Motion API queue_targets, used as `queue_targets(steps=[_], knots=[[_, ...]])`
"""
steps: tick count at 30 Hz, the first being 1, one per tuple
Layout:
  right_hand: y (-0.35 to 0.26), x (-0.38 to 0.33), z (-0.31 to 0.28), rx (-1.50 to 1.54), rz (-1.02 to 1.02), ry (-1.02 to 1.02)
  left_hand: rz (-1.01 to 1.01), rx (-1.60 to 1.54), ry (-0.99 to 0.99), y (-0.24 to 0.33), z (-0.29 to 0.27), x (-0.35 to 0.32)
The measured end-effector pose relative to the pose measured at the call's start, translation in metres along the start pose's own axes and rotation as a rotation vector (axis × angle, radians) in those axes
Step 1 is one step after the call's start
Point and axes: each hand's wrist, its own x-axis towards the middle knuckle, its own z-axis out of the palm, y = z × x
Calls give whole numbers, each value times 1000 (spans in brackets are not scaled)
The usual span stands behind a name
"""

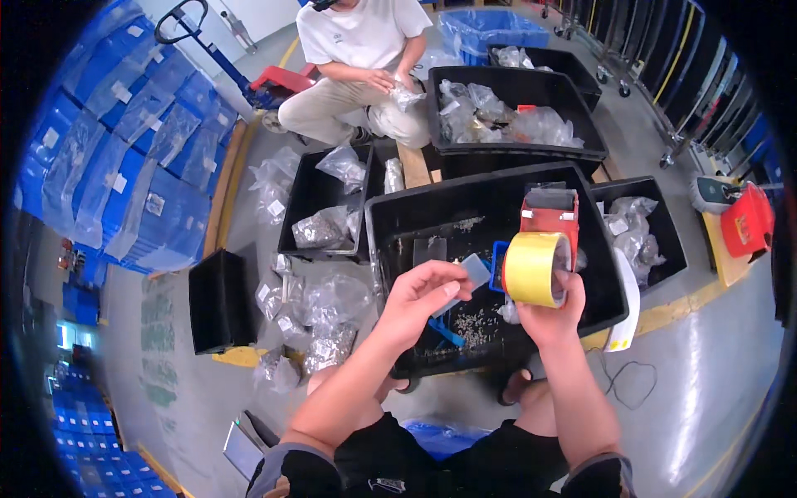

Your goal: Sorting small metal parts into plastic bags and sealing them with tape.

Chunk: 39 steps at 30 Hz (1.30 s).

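Yellow tape (pixel 530 270) in right hand (pixel 554 315); left hand (pixel 418 300) perhaps touching plastic (pixel 476 270).

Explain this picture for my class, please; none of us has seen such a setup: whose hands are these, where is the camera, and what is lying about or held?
There is no machine: these are a person's two bare hands. The single picture comes from the left of two wide cameras worn on that person's head, looking down, so straight edges bend near the rim.

The right hand holds a red tape dispenser with a wide yellow roll. The left hand is beside a pale translucent piece; whether it touches it is unclear.

Below is a large black tray with small loose grey pieces in it. Filled clear bags lie on the floor to its left. Opposite, another person handles a clear bag.
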Motion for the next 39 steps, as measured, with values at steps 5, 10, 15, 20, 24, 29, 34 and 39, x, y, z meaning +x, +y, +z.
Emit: queue_targets(steps=[5,10,15,20,24,29,34,39], knots=[[7,-20,1,-4,-4,-93,-31,-96,-14,-27,-9,-21],[7,-26,0,-3,-7,-91,-44,-105,-42,-36,-5,-16],[5,-23,5,-69,-50,-98,-61,-98,-114,-42,7,-10],[3,-19,3,-16,-26,-113,-70,-76,-138,-44,12,-3],[3,-14,-1,-8,-11,-90,-82,-99,-143,-42,13,4],[6,-12,-3,-49,-2,-98,-91,-109,-137,-39,15,6],[8,-16,0,-121,-2,-96,-62,-110,-153,-38,17,3],[6,-20,7,-360,-50,-81,-22,-38,-32,-27,1,10]])
